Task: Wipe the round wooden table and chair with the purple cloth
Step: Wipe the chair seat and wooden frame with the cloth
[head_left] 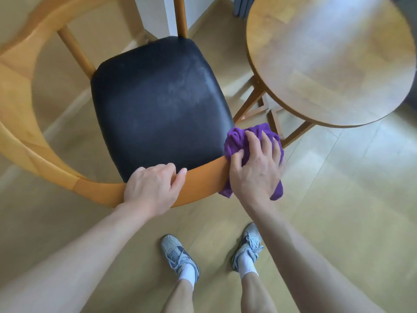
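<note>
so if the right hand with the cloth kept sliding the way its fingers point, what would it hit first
Probably the nearest leg of the round table, just beyond the purple cloth under the right hand. The leg may sit lower than the chair rail; depth is unclear.

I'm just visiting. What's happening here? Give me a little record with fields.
activity: person wiping a chair's curved wooden back rail
right hand: grips a bunched purple cloth against the rail's end
left hand: holds the rail, fingers curled over its top edge
chair seat: black padding, faint pale smudges
round wooden table: right of the chair, untouched by either hand
floor: light wood; person's sneakers visible
</note>
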